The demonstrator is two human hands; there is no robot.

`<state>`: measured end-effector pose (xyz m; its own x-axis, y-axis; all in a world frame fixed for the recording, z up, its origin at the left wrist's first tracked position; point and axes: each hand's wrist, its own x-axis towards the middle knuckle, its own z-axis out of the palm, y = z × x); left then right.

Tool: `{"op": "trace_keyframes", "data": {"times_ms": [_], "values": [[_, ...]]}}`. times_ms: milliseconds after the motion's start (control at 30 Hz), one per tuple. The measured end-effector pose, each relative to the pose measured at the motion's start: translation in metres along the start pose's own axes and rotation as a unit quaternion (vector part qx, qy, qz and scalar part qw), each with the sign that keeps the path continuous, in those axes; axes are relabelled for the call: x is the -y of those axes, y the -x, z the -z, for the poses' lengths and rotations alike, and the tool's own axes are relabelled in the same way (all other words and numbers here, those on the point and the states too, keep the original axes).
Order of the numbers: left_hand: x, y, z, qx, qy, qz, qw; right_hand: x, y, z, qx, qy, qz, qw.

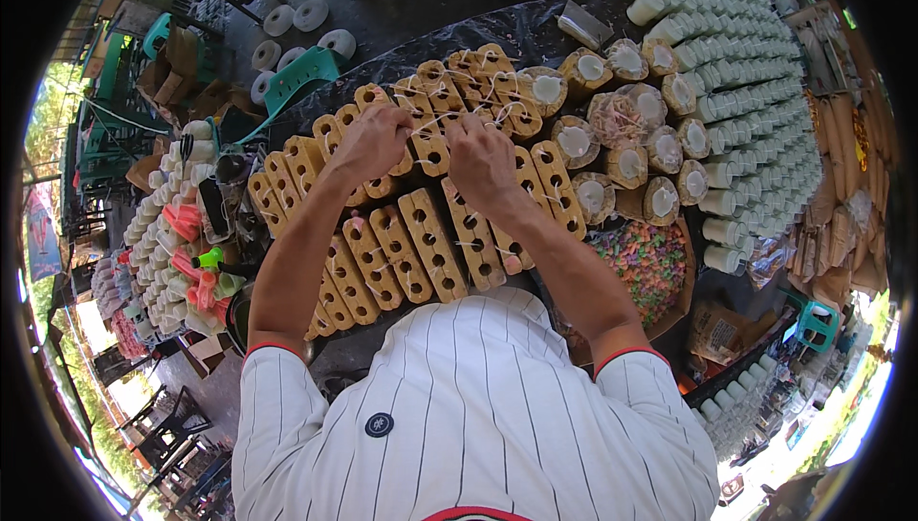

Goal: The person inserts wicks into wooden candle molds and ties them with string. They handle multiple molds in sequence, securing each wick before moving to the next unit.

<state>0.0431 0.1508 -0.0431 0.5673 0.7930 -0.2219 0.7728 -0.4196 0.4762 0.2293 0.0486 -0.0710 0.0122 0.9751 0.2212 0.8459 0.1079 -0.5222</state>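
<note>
Rows of tan blocks [432, 244], each with a line of round holes, stand side by side in front of me. Thin white strings run across many of them. My left hand [376, 143] is over the far row, its fingers closed in a pinch. To its right, my right hand [481, 160] pinches too, its fingertips pointing away from me. A thin white string [432, 125] stretches between the two hands, just above the blocks. The fingertips themselves are partly hidden behind my knuckles.
Round bundles with white tops [577, 142] stand right of the blocks. Beyond them are many rows of white cups [746, 129]. A box of colourful small pieces [650, 263] sits near my right arm. A green plastic chair [301, 79] is at the far left.
</note>
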Motion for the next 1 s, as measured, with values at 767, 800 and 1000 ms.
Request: {"op": "trace_keyframes", "data": {"times_ms": [767,800,1000], "values": [[-0.004,-0.008,-0.003,0.011,0.016,-0.022,1.000,-0.008,-0.010,-0.019,0.005,0.025,0.115,0.993],[-0.003,-0.010,-0.001,0.021,0.018,-0.022,0.999,-0.010,-0.009,-0.019,-0.010,0.024,0.133,0.991],[-0.005,-0.009,-0.004,0.012,0.019,-0.028,0.999,-0.011,-0.008,-0.018,-0.008,0.058,0.176,0.983]]}}
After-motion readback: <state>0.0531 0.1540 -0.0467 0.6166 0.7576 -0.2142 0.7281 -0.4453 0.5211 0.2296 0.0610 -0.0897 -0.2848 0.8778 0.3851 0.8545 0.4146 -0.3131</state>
